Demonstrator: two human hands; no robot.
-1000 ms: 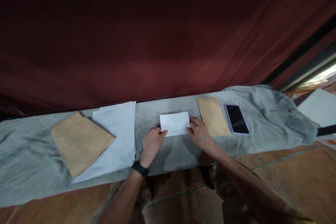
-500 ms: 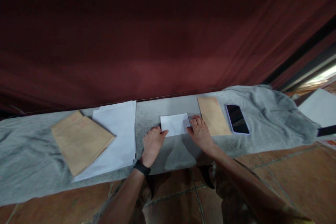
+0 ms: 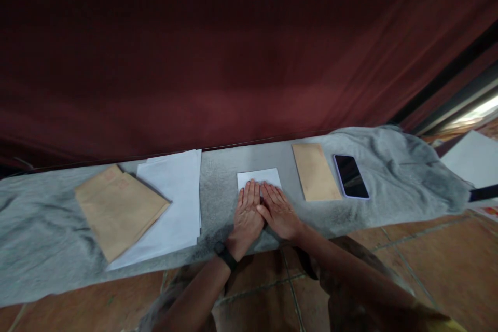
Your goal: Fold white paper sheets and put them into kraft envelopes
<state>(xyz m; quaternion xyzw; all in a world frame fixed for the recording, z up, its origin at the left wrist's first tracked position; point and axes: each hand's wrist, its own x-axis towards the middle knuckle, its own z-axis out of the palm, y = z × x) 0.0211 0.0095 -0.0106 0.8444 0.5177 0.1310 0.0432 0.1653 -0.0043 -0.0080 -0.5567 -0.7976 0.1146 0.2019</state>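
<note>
At the left of the grey cloth (image 3: 218, 181), brown envelopes (image 3: 120, 207) overlap one another and lie partly over a pile of larger white sheets (image 3: 181, 199).

Right of that pile, in the middle of the cloth, lies the small white paper (image 3: 257, 174), flat, its far strip bare and its near part covered by the hands. It should be very light and easily bent, likely a little stiffer if it is folded, though its layers cannot be made out. It would probably slide readily on the soft cloth and crease under a hard pinch; the left and right edges look the best places to take hold.

The left hand (image 3: 248, 213), a dark band at its wrist, is laid flat on the paper's left part, fingers straight and together, pinching nothing. Just right of it and touching it, the right hand (image 3: 280, 213) lies equally flat on the paper's right part, its fingers extended and its thumb reaching over the left hand; it grasps nothing either.

Farther right, apart from both hands, a single brown envelope (image 3: 317, 174) lies flat, with a phone (image 3: 351, 176) just beyond its right edge.
</note>
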